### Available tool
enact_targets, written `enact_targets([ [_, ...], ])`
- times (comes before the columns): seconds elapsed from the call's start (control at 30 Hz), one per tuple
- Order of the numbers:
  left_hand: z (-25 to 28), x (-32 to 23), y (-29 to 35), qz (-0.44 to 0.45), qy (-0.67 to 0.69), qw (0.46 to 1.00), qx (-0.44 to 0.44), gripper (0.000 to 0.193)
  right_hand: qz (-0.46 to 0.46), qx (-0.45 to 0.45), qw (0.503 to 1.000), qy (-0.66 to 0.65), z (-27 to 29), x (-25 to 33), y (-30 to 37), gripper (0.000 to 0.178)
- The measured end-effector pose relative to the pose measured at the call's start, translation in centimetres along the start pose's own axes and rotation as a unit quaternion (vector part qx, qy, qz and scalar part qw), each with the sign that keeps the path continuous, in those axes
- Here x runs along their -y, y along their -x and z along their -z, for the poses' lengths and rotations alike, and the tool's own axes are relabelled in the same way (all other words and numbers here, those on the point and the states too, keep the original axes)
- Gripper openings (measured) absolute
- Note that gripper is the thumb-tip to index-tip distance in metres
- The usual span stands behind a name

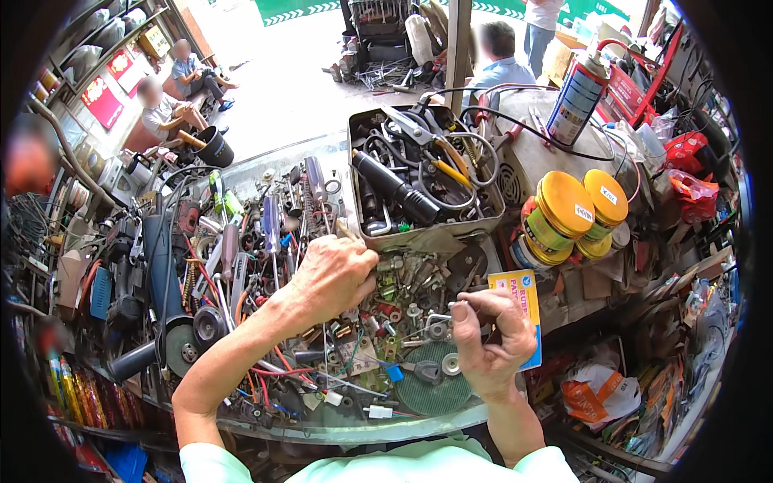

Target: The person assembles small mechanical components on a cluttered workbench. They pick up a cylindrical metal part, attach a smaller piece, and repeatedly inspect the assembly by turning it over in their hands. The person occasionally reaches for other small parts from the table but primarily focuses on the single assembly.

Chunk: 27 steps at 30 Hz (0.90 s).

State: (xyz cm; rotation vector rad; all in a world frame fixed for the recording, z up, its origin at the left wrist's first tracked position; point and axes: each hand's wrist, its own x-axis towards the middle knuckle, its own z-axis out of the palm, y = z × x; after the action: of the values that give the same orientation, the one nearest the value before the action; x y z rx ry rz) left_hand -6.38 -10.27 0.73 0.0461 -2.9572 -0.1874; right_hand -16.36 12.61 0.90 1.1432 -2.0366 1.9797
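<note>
My left hand (332, 278) is closed over the cluttered bench by the near left corner of a metal tin (431, 238). A thin tan piece (348, 230) shows beside its fingers; I cannot tell whether they hold it. To the right, my right hand (498, 338) has thumb and fingers curled together, and what is between them is too small to make out. A small bent metal piece (439, 328) shows just left of that thumb. Under and between the hands lie small metal fittings and wires, a blue connector (394, 373) and a green abrasive disc (435, 390).
Pliers and a black flashlight (394, 187) fill the tin. An angle grinder (163, 278) and screwdrivers (271, 221) lie left. Yellow-lidded tubs (566, 203), a spray can (577, 101) and a yellow-and-blue box (527, 310) stand right. Several people are beyond the bench.
</note>
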Motion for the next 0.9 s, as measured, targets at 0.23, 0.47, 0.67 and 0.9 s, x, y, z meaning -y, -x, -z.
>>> enact_targets([
  [0.23, 1.4, -0.3, 2.6, 0.011, -0.008, 0.999, -0.034, 0.018, 0.034, 0.01, 0.999, -0.003, 0.0, -0.5, 0.2, 0.013],
  [0.47, 2.1, 0.6, 3.8, 0.036, -0.072, 0.988, -0.131, 0.012, 0.069, 0.004, 0.998, -0.01, -0.3, -0.7, 0.2, 0.017],
  [0.67, 1.0, 3.3, 0.7, 0.012, -0.174, 0.958, -0.226, 0.012, 0.071, 0.007, 0.997, -0.004, -0.6, -0.9, 0.3, 0.017],
  [0.9, -0.9, 4.2, -1.1, -0.019, -0.197, 0.969, -0.147, 0.025, 0.08, 0.013, 0.997, 0.004, -0.8, -1.0, 0.1, 0.017],
])
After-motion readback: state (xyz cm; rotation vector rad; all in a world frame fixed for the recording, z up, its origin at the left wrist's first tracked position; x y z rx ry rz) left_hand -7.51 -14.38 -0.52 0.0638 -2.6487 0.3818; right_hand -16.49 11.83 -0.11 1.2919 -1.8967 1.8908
